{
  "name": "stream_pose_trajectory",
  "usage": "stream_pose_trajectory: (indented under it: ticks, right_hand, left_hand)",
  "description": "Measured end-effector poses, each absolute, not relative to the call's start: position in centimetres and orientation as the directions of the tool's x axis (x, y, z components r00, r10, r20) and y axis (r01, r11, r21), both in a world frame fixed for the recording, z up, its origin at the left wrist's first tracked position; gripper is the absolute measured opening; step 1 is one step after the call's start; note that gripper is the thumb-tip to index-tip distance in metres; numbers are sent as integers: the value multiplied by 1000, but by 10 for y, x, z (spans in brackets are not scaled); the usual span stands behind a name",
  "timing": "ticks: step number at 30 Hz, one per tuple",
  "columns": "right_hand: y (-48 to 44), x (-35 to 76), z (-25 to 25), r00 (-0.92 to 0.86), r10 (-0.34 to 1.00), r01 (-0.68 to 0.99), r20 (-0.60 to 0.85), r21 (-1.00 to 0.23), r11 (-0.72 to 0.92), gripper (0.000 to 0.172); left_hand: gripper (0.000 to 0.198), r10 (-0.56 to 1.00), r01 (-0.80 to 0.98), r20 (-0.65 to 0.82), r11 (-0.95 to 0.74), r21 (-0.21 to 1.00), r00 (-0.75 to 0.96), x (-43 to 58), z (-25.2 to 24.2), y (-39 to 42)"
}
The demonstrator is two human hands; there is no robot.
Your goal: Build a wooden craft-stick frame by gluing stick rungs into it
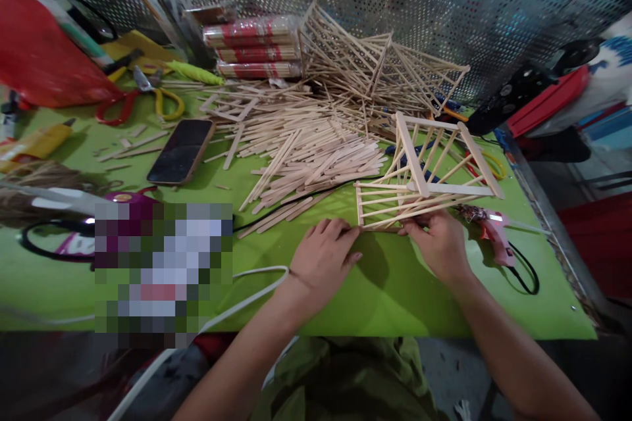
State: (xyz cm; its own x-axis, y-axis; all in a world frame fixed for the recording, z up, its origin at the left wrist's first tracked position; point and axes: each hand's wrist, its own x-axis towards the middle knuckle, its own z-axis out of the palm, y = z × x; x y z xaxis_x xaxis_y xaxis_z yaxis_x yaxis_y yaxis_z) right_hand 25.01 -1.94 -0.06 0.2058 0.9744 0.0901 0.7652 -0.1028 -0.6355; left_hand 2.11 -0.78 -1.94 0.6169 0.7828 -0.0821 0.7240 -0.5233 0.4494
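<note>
**Fingers brace a stick frame on the green mat**

Fingers (pixel 336 229) of the left hand (pixel 323 260) lie loosely bent and grip nothing. Their tips rest against the lower left corner of the stick frame (pixel 424 177).

- **10 o'clock:** a dark phone (pixel 181 151) lies on the green mat (pixel 385 296).
- **12 o'clock:** a heap of loose craft sticks (pixel 306 145) is spread out.
- **1 o'clock:** the frame stands on the mat.
- **Right hand (pixel 439 243):** it pinches the frame's bottom rail narrowly between thumb and fingers.
- **3 o'clock:** a pink glue gun (pixel 494 231) lies just beside that hand.

To hold this well, I judge a light touch is best, since the thin rungs could flex or part at their joints. Keeping the bottom rail flat on the mat should help.
</note>
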Motion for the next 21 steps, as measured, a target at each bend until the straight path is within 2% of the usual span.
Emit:
stream_pose_trajectory:
  ticks: [21]
  right_hand:
    - [-20,250,0,198,975,745,97,-661,-85,25]
  left_hand:
    - [37,784,731,-92,-520,442,614,22,-16,-8]
